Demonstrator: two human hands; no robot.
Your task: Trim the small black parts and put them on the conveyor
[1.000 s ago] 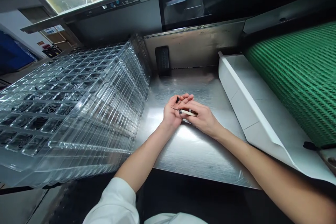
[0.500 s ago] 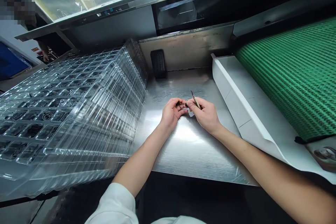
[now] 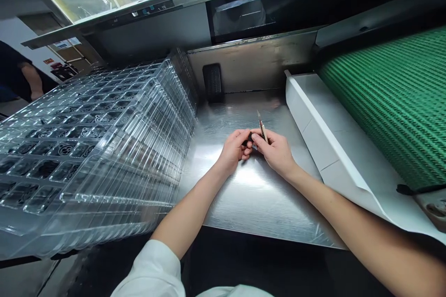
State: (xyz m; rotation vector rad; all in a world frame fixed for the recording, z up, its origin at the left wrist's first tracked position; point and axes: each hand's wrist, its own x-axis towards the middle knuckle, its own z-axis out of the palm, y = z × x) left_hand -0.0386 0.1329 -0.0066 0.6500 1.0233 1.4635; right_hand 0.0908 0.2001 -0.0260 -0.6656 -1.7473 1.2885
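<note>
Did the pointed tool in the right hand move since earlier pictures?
Yes, the pointed tool turned from sideways to pointing at the steel back wall.

Pointed tool [image 3: 262, 125] no longer flat across the left hand [image 3: 233, 149], now upright in the fingers of the right hand [image 3: 275, 153], tip pointing away. Both hands closer together, fingers touching. New at far left: a co-worker's bare forearm [image 3: 30, 81], dark clothing [image 3: 10, 67].

You're holding pale pointed tool [image 3: 263, 131], working over brushed-silver steel bench [image 3: 251, 204], beside green diagonally ribbed belt [image 3: 390, 102], white liner [image 3: 334, 148], clear grid-patterned blister trays [image 3: 104, 148] showing dark cells.
</note>
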